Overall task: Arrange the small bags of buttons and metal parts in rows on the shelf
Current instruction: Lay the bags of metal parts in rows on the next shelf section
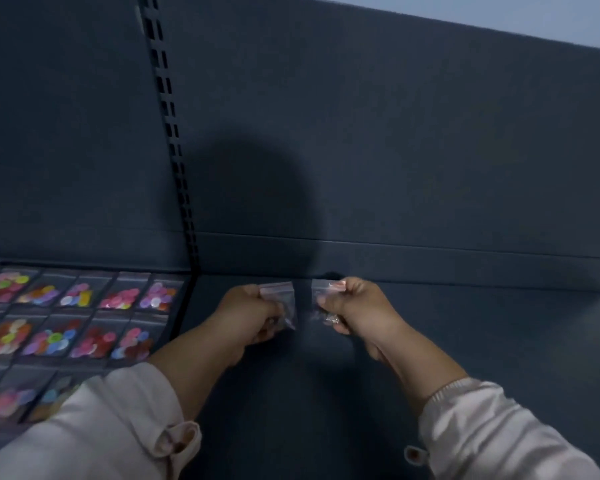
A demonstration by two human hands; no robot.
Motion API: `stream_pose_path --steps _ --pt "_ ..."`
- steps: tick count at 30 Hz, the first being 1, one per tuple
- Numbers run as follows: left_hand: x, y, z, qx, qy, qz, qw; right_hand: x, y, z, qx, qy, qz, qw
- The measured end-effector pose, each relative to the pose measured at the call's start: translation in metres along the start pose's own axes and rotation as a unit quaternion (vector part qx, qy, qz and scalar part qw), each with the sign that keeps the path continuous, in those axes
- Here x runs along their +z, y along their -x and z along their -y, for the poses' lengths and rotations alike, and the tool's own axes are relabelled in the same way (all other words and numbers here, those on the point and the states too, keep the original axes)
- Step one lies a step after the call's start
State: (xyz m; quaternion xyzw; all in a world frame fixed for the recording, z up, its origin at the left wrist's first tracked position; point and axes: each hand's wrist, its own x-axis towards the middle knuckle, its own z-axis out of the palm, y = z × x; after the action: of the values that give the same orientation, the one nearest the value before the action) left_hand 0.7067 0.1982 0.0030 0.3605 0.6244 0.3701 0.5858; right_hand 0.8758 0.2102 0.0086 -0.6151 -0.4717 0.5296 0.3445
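Head view: left hand (257, 315) pinches a clear crinkly bag (282, 299), right hand (352, 311) pinches another bag (323, 299) with metal bits, near dark shelf (465, 341) back; button bags (84, 313) lie left.

View: a single wide-angle camera worn on the head.
Facing: forward and down onto the shelf (465, 341); the back panel (395, 150) fills the upper frame.
Distance: close; the left sleeve (101, 427) and right sleeve (492, 431) show at the lower corners.

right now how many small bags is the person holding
2. The left bag is gripped in the left hand, the right bag in the right hand, side by side near the back of the dark shelf. More could be hidden in the fists.
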Motion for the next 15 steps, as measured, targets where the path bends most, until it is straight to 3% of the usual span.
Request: stream_pose_path --steps 10,15 --pt "0.007 -0.046 0.001 0.088 -0.186 -0.100 0.973 0.004 -0.055 -0.015 -0.115 0.194 -0.014 0.974" --pt "0.006 -0.042 0.008 0.140 -0.400 -0.172 0.889 -0.005 -0.054 -0.025 -0.167 0.391 -0.070 0.902"
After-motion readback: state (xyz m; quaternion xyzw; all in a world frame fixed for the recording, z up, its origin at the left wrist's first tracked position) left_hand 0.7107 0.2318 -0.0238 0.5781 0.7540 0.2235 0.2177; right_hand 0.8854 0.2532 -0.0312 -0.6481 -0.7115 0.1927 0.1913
